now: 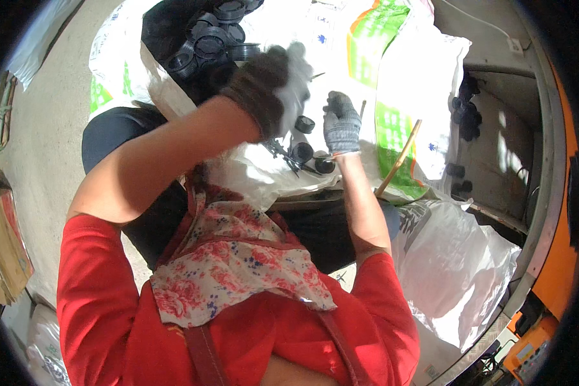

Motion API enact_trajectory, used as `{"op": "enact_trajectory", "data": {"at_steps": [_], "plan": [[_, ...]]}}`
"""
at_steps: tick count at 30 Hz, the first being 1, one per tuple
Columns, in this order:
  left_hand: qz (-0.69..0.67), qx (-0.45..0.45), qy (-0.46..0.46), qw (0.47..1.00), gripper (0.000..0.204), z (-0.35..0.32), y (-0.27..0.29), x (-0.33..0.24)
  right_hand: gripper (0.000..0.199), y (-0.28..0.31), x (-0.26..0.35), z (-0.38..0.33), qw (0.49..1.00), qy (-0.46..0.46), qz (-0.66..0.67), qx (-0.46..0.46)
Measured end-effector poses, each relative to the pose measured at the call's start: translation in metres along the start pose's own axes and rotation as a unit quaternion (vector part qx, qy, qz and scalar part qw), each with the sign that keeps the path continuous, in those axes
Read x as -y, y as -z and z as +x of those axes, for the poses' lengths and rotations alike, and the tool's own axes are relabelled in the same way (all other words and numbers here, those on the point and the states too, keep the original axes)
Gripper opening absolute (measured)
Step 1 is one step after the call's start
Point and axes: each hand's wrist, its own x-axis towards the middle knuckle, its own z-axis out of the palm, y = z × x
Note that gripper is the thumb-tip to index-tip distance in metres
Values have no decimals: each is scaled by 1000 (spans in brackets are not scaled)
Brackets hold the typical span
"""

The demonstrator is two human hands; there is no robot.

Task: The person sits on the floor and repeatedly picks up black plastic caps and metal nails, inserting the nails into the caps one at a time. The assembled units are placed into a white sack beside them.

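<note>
Small black round caps (305, 149) lie on the white sack (264, 174) in your lap, just under and between your two gloved hands. Your right hand (341, 123) rests on the sack beside them, fingers curled; whether it grips one, you cannot tell. Your left hand (273, 87) is raised and blurred, its grip unclear. Beyond it, a bag of black rings (209, 38); right of your right hand, a wooden stick (399, 157).

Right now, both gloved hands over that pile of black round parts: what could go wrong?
1. The left hand is raised and motion-blurred; whatever it holds cannot be made out, and a loose grip might drop it.
2. The small black round parts lie loose on a crumpled white sack near the right hand; they may roll off.
3. A wooden stick leans nearby and could be knocked.
</note>
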Motion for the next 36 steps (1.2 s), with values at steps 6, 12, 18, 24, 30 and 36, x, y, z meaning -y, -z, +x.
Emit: {"op": "enact_trajectory", "data": {"at_steps": [6, 12, 18, 24, 30, 36], "plan": [[62, -179, 103, 976, 50, -20, 34, 44, 70, -15, -13, 20, 886, -71, -393, 235], [-29, -22, 105, 994, 58, -24, 27, 40, 56, -87, -40, 34, 871, 7, -352, 342], [-75, -127, 54, 988, 57, -26, 9, 43, 35, -97, -7, 20, 823, 7, -426, 374], [-249, -98, 72, 961, 51, -13, 4, 19, 33, -21, 26, -3, 827, 228, -433, 277], [-454, 44, 238, 857, 44, 0, -23, 2, 35, 36, 78, -35, 914, 319, -226, 106], [-700, 145, 211, 667, 39, -1, -11, -4, 79, 24, 79, -33, 985, 162, 61, -22]]}}
